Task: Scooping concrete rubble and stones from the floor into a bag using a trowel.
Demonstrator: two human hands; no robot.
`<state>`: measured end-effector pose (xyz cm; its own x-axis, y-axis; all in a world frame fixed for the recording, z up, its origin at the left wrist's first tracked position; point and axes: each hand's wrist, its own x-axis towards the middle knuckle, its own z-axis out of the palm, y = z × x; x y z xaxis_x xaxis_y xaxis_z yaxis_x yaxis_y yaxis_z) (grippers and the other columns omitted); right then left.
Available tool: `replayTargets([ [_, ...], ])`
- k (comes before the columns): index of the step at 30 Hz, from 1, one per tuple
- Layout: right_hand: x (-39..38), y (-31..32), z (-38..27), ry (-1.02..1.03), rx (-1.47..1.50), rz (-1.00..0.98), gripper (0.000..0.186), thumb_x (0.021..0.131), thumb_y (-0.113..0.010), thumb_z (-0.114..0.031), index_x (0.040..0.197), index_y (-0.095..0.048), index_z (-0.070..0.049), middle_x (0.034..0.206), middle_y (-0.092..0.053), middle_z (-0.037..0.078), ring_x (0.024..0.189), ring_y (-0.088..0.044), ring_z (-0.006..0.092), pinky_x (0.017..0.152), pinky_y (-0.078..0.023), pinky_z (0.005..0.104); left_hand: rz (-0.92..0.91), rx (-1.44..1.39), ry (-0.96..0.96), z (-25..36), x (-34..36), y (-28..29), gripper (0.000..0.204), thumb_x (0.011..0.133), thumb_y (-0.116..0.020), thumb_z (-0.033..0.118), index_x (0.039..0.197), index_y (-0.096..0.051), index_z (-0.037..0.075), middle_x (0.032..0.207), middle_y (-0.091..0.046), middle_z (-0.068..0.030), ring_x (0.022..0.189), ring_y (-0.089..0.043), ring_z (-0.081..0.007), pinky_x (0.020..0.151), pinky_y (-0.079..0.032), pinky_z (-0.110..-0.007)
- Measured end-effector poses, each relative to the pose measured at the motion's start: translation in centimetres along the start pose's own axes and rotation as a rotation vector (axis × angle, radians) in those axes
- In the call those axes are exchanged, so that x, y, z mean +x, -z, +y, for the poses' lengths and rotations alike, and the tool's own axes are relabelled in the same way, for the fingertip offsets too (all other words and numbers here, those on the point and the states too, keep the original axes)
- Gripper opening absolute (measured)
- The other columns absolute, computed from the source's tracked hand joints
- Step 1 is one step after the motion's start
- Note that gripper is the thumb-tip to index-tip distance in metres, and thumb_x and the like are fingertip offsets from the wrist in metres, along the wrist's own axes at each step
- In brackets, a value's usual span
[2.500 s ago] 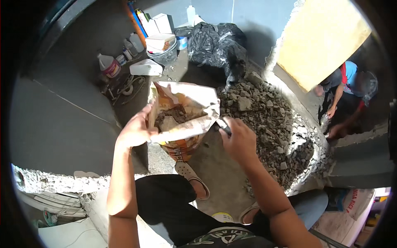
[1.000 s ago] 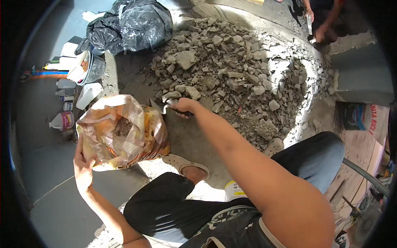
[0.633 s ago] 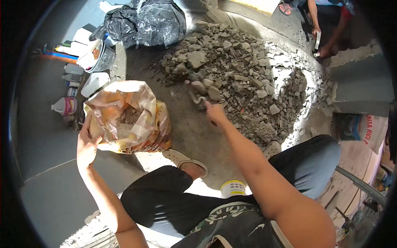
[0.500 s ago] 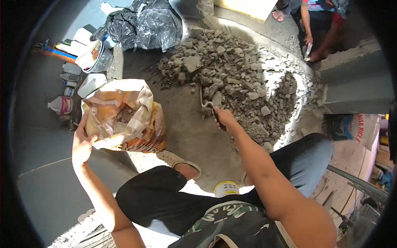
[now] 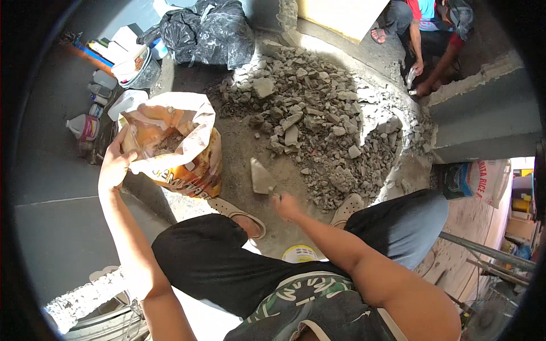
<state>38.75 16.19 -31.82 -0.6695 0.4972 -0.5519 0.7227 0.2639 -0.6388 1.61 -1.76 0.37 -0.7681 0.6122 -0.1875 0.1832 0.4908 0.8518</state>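
My left hand (image 5: 118,162) grips the rolled rim of a printed orange-and-white sack (image 5: 190,170), which holds broken rubble and grit. Lower and to the right of the sack, my right hand (image 5: 285,206) is closed on the dark handle of a trowel (image 5: 260,176), its dusty triangular blade low over the bare concrete floor. A heap of broken grey concrete (image 5: 318,125) lies just beyond the trowel. My two clog-shod feet (image 5: 227,210) stand either side of my right hand, with a small white-and-yellow bucket (image 5: 300,254) between my legs.
At back left are black bags (image 5: 205,37), a grey bucket (image 5: 136,77) with containers, and plastic jugs (image 5: 82,126). A co-worker (image 5: 424,28) crouches at top right, hands at a tool, beside a broken-edged wall (image 5: 483,113). A metal pipe (image 5: 483,247) runs by my right knee.
My right hand and trowel have moved from the rubble's near edge back toward me; the blade now carries no visible rubble. My left hand stays on the sack's rim.
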Motion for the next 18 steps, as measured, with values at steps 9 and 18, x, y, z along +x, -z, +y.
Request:
replayTargets([
  [9, 14.3, 11.5, -2.6, -0.304, 0.075, 0.297, 0.050, 0.096, -0.055, -0.039, 0.119, -0.058, 0.005, 0.115, -0.062, 0.027, 0.103, -0.062, 0.0405, 0.087, -0.049, 0.0494, -0.007, -0.016, -0.002, 0.2, 0.9, -0.1, 0.081, 0.072, -0.059, -0.002, 0.148, -0.031, -0.007, 0.136, -0.053, -0.0198, 0.106, -0.058, -0.0183, 0.090, -0.046, -0.026],
  [18, 12.1, 10.4, -1.2, -0.080, 0.015, 0.488, 0.053, 0.092, -0.060, -0.044, 0.113, -0.061, 0.004, 0.112, -0.064, 0.025, 0.102, -0.061, 0.0416, 0.088, -0.049, 0.0479, 0.001, 0.106, 0.045, 1.2, 2.5, -1.3, 0.080, 0.071, -0.058, -0.001, 0.147, -0.034, -0.007, 0.139, -0.051, -0.0199, 0.118, -0.053, -0.0209, 0.097, -0.041, -0.026],
])
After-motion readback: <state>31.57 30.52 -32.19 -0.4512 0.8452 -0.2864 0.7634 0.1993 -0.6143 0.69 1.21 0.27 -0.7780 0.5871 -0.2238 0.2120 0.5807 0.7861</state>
